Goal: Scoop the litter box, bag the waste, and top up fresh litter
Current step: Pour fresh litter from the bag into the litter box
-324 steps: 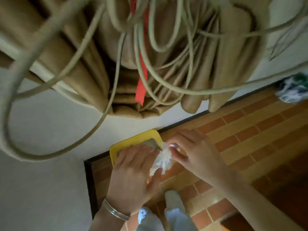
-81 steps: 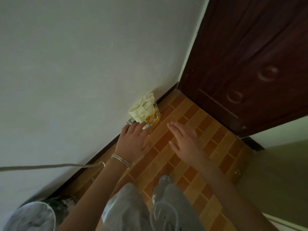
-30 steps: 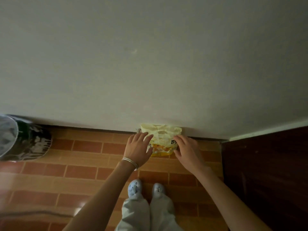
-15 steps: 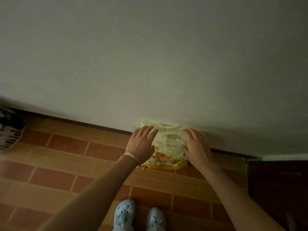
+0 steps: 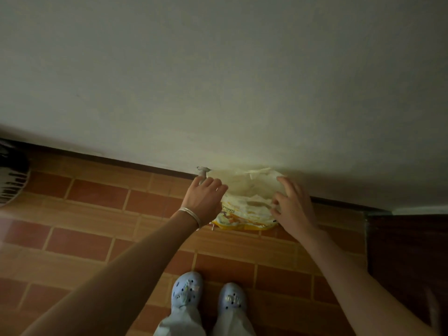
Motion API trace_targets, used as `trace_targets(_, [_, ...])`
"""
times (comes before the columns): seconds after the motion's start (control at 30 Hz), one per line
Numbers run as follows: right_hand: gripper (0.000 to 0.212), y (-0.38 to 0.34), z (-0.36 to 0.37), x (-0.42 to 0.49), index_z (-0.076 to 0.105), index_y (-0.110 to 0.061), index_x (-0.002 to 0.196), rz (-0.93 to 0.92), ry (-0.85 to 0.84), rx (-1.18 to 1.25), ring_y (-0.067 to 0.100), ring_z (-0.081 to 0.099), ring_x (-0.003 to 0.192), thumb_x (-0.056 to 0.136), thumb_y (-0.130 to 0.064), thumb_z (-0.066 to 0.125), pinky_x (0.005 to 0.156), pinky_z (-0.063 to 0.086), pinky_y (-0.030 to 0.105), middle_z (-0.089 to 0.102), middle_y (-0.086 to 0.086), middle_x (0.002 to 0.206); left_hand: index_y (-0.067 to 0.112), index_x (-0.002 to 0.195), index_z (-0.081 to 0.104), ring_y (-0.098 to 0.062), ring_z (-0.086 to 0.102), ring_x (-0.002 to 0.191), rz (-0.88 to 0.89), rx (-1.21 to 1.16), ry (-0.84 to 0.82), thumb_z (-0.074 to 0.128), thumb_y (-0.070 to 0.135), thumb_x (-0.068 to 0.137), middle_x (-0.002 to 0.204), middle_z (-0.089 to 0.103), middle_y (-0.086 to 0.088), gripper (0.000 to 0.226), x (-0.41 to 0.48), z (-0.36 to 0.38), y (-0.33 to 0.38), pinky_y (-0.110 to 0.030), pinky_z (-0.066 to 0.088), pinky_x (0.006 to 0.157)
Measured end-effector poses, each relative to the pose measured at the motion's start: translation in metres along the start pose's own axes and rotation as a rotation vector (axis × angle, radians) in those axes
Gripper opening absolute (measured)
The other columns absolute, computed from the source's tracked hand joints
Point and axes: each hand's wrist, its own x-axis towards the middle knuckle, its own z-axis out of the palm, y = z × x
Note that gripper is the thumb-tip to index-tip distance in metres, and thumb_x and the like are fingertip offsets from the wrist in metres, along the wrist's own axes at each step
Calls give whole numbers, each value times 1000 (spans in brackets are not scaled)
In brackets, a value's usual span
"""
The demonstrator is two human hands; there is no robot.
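the litter bag stands on the brick-patterned floor, its back against the pale wall, just above the dark skirting strip. its top is pale yellow and crumpled, its lower front is printed in orange and yellow, and the letters "ntonite" show beside the left wrist.

the left grip reaches the bag's upper left corner. its fingers are fairly straight and lie on the edge of the bag, so it is released, touching rather than clasping. a silver bangle sits at that wrist.

the right grip lies on the bag's right side with its fingers spread and bent and the thumb on the printed front. whether it has actually closed on the bag i cannot tell.

a small grey object sits at the wall just beside the bag's top left corner, by the left fingertips; it is too dim to identify.

two pale blue clogs with small charms stand side by side on the floor below the bag, under light trouser legs. a round slatted thing is cut off at the left edge. a dark brown panel fills the lower right.
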Motion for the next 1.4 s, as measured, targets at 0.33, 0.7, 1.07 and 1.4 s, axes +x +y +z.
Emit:
trace_targets(0.33, [70, -10, 11, -23, 46, -12, 126, 42, -21, 119, 25, 56, 107, 68, -32, 80, 87, 48, 40, 45, 9, 133, 15, 117, 62, -17, 65, 74, 4, -160, 271, 83, 16, 54, 107, 65, -4, 66, -58, 14, 17, -28, 48, 63])
trace_targets(0.7, [30, -29, 3, -34, 69, -18, 70, -156, 103, 98, 8, 61, 54, 50, -17, 91, 54, 37, 17, 65, -6, 62, 18, 120, 50, -22, 62, 93, -12, -143, 261, 82, 18, 52, 116, 62, -7, 76, -61, 5, 15, -35, 51, 72])
trace_targets(1.07, [27, -73, -97, -65, 68, -28, 70, -219, 112, 226, -1, 56, 56, 53, -25, 89, 55, 36, 11, 63, -15, 65, 23, 105, 56, -20, 63, 87, 58, -129, 217, 85, 49, 37, 99, 66, 0, 78, -98, -85, 13, -38, 54, 72])
trace_targets(1.4, [23, -90, -270, -124, 69, -26, 76, -355, 190, 212, -1, 58, 62, 60, -23, 86, 56, 39, 12, 64, -16, 71, 27, 90, 67, -15, 64, 75, -84, -202, 359, 87, 38, 42, 83, 65, 8, 53, -162, -232, 47, -31, 52, 73])
